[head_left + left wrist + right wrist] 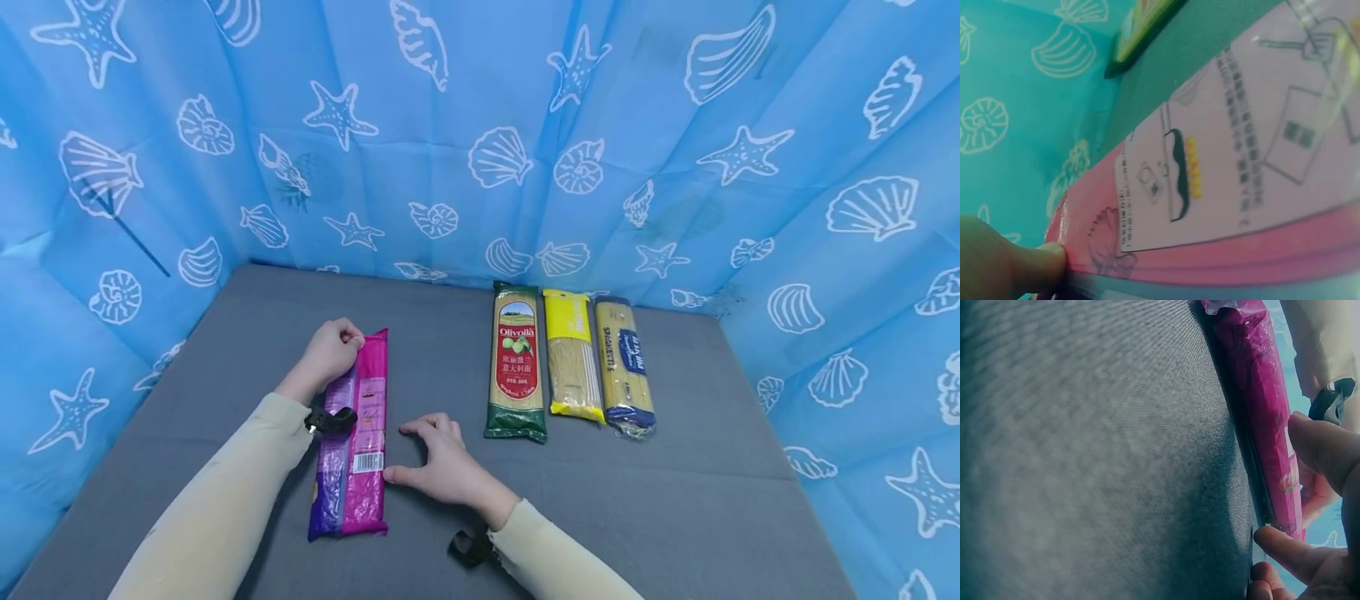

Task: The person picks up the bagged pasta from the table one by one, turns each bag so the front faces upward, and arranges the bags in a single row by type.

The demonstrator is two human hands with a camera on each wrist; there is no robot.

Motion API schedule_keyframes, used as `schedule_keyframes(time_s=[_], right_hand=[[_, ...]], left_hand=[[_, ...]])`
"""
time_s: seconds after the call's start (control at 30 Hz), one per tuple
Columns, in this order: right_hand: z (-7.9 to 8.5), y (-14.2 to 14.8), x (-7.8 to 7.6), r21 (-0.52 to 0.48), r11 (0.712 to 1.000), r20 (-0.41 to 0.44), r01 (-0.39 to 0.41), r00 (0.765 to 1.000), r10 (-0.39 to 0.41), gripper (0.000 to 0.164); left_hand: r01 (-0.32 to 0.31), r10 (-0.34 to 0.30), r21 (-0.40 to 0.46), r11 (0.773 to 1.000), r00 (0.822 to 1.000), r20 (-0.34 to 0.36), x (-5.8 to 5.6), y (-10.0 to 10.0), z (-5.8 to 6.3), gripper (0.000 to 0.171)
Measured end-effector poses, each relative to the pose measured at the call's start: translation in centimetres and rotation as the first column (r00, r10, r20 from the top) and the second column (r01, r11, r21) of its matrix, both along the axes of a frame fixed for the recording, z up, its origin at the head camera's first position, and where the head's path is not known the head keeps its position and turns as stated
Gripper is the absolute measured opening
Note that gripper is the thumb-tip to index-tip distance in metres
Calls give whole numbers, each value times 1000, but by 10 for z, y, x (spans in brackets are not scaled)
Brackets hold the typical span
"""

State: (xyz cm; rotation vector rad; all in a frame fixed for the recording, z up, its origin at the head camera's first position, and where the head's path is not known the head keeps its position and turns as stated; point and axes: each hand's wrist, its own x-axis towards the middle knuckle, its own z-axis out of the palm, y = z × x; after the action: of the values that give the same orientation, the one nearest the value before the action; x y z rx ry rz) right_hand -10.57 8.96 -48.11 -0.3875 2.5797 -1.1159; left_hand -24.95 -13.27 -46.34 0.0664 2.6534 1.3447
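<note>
A long pink-and-purple food packet (367, 425) lies on the table with its seam and barcode facing up. My left hand (333, 354) pinches its far end. In the left wrist view, the thumb (1041, 265) presses on the pink end beside a pale printed panel. My right hand (446, 467) is at the packet's right side, thumb and fingers spread apart. Its thumb tip comes close to the packet's edge; whether they touch I cannot tell. The right wrist view shows the packet's pink side (1260, 394) along the cloth, with the right fingers (1291, 550) near its far end.
Three spaghetti packs stand in a row to the right: a green-and-red one (516, 362), a yellow one (572, 354) and a blue one (626, 367). Grey cloth (675, 517) covers the table. A blue shell-patterned curtain (465, 108) closes the back and sides.
</note>
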Motion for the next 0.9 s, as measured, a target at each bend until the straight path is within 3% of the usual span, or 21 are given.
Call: schedule_keyframes(time_s=[0.33,0.57,0.7,0.9], right_hand=[[0,1,0,-24,1000,-3,-4,1000,4,58],[-1,-1,1,-29,999,16,30,999,-30,58],[-3,-2,1,-65,996,4,66,998,-66,57],[-4,0,0,-159,983,39,92,995,-87,49]], left_hand=[[-81,77,109,991,996,43,7,4,1,22],[-193,180,228,954,981,75,9,8,2,22],[-243,235,249,938,970,62,8,12,0,21],[-256,252,270,928,966,51,8,16,1,22]])
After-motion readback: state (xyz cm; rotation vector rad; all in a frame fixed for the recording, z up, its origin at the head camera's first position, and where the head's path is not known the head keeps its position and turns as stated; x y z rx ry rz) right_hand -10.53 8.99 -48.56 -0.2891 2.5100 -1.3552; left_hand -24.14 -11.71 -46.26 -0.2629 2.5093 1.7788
